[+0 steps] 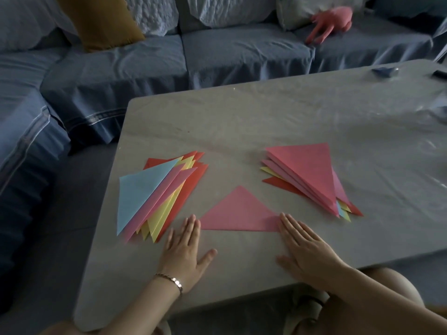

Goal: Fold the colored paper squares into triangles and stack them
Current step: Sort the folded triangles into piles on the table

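Note:
A pink paper triangle (238, 211) lies flat near the front of the grey table (278, 122), its long folded edge toward me. My left hand (185, 252) lies flat on the table with straight fingers, its fingertips at the triangle's left corner. My right hand (307, 247) lies flat too, fingertips pressing the triangle's right corner. To the left sits a fanned pile of folded triangles (157, 192) with a light blue one on top. To the right is another pile of triangles (312, 176) topped by a pink one.
A blue sofa (217, 52) wraps around the table's far and left sides, with a mustard cushion (104, 22) and a pink soft toy (331, 20) on it. A small blue object (384, 71) and a dark object (439, 74) lie at the table's far right.

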`<state>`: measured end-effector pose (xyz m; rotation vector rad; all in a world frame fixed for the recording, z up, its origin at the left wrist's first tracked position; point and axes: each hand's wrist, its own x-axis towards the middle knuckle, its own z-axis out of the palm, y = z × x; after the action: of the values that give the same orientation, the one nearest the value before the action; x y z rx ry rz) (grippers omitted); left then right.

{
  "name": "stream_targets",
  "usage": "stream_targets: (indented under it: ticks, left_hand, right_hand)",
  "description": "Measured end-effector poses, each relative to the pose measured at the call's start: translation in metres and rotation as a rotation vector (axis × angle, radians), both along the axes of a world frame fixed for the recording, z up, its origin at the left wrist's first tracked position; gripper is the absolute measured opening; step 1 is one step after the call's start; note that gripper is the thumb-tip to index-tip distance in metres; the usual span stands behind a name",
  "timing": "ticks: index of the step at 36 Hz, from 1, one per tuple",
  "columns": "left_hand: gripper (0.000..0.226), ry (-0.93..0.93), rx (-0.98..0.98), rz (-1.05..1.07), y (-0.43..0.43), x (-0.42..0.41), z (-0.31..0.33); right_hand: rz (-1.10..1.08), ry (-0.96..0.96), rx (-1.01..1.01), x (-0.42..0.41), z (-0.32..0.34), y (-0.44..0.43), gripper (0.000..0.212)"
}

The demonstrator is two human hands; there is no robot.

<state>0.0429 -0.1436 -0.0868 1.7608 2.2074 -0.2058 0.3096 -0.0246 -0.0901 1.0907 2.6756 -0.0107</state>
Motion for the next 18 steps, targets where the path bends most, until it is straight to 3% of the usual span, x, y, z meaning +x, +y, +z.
stream_targets:
  ticks: [2, 4, 5, 8, 9, 14, 18]
  left_hand:
    - [0.114, -0.025, -0.014, -0.003, 0.001, -0.001, 0.007]
    - [0.122, -0.091, 0.053, 0.022, 0.005, -0.004, 0.018]
    - [0.114, -0.126, 0.137, 0.047, 0.007, -0.007, 0.025]
    - [0.050, -0.066, 0.551, 0.137, 0.013, -0.026, 0.032]
    - [0.050, -0.034, 0.607, 0.218, 0.015, -0.035, 0.031]
    - [0.075, -0.047, 0.409, 0.738, 0.020, -0.074, 0.031]
    - [0.082, -0.141, 0.299, 0.870, 0.019, -0.095, 0.027]
  right_hand:
    - [-0.031, -0.037, 0.004, -0.002, 0.001, -0.002, 0.076]
    - [-0.094, 0.043, 0.009, -0.014, 0.011, -0.004, 0.080]
    - [-0.151, 0.124, -0.017, -0.022, 0.018, -0.003, 0.076]
    - [-0.343, 0.270, -0.148, -0.050, 0.033, 0.011, 0.058]
    - [-0.400, 0.236, -0.204, -0.061, 0.037, 0.016, 0.065]
    - [-0.592, 0.093, -0.333, -0.094, 0.041, 0.035, 0.093]
    - [-0.666, 0.154, -0.432, -0.094, 0.043, 0.042, 0.088]
